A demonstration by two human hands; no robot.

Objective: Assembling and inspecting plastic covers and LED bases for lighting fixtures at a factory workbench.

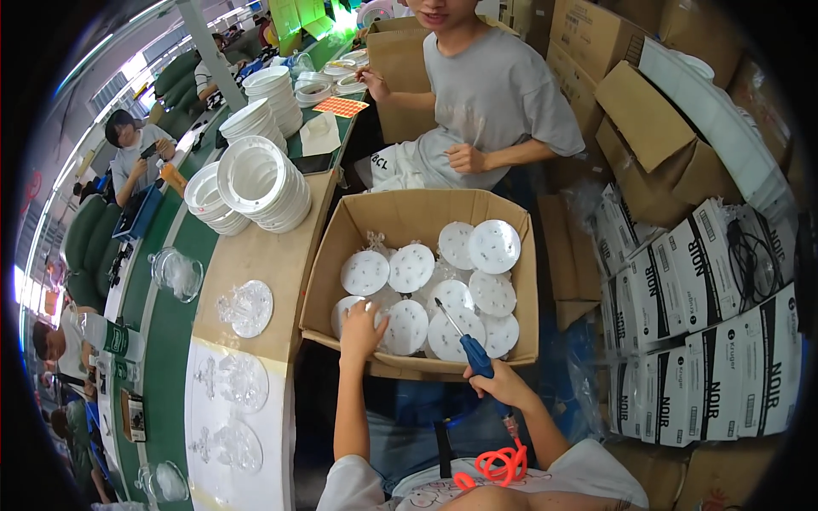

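Note:
An open cardboard box [317, 281] stands in front of me, holding several white round discs [411, 268] with clear plastic parts among them. My left hand [363, 330] reaches over the box's near left side, fingers apart and touching a white disc [341, 312] at the left wall. In my right hand [503, 383] is a blue power screwdriver [477, 356], gripped by its rear end. Its long metal bit points up and left above the discs near the box's middle. A red coiled cord [503, 464] trails from the tool toward my chest.
On the left, a workbench [223, 255] carries stacks of white rings [264, 183] and clear plastic pieces with discs [247, 308]. A co-worker [498, 94] sits beyond the box. White printed cartons [682, 289] and brown boxes [588, 51] are piled at the right.

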